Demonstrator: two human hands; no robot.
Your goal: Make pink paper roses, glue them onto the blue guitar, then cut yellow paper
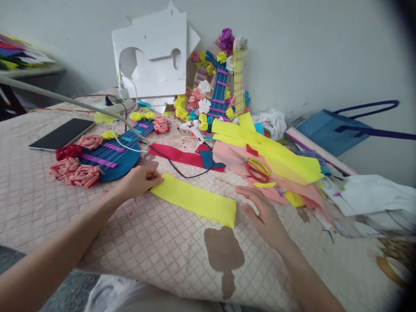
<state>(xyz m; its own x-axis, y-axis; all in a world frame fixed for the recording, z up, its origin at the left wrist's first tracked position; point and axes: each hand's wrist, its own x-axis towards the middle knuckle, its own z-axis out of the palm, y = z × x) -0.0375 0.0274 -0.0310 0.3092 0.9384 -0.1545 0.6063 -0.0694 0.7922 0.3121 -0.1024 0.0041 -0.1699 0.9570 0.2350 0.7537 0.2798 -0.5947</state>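
Note:
A long yellow paper strip (195, 199) lies flat on the pink quilted surface (156, 242) in front of me. My left hand (139, 180) pinches the strip's left end with closed fingers. My right hand (263, 212) hovers just past the strip's right end, fingers spread, holding nothing. Red-and-yellow scissors (255, 167) lie on a pile of yellow and pink paper sheets (276, 156) just beyond my right hand.
A blue paper guitar with pink flowers (97, 160) lies at left, a tablet (61, 134) behind it. A glue gun (195, 129), upright paper guitars (221, 86) and a white foam cutout (152, 56) stand at the back. A blue bag (334, 128) leans at right.

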